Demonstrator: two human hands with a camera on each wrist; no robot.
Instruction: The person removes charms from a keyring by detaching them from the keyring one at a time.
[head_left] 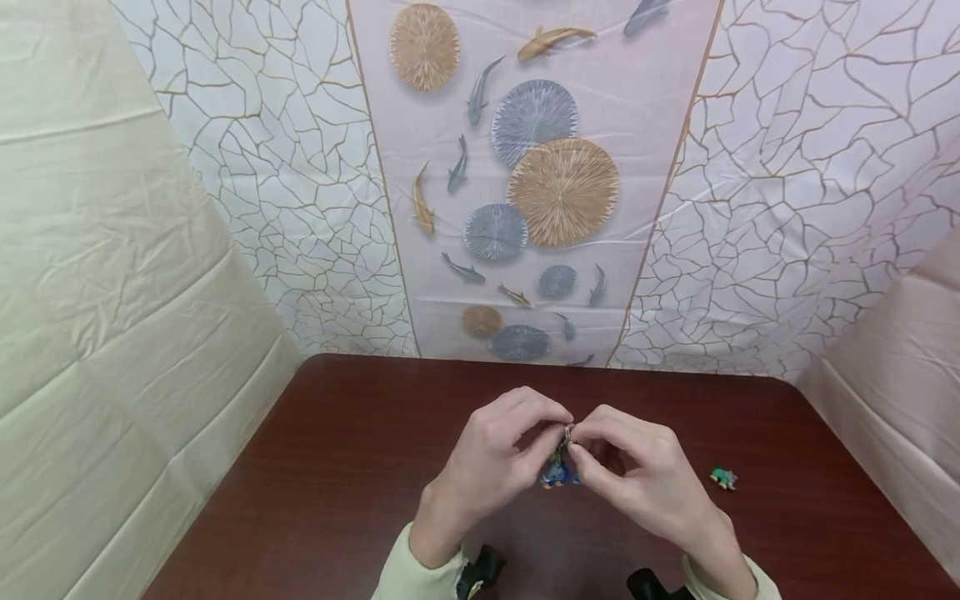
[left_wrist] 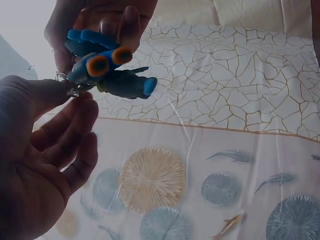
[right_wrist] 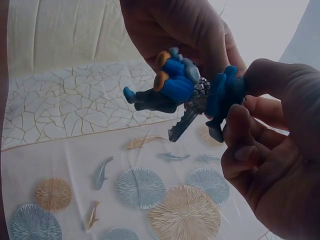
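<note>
My left hand [head_left: 498, 454] and right hand [head_left: 648, 471] meet above the table, fingertips pinching a small metal key ring [head_left: 567, 434] from either side. A blue figurine charm [head_left: 555, 473] with orange feet hangs below the ring. In the right wrist view a notched metal key [right_wrist: 184, 124] dangles beside the figurine, with a short chain [right_wrist: 202, 87] near it. A second blue charm [right_wrist: 222, 97] sits close against my right fingers. The left wrist view shows the charms bunched together below the ring, so their exact attachment is hidden.
A small green and grey figurine charm [head_left: 723, 477] lies on the dark red-brown table [head_left: 337, 467], to the right of my right hand. Patterned cloth [head_left: 525, 250] hangs behind the table's far edge. Pale fabric walls [head_left: 112, 292] stand at both sides.
</note>
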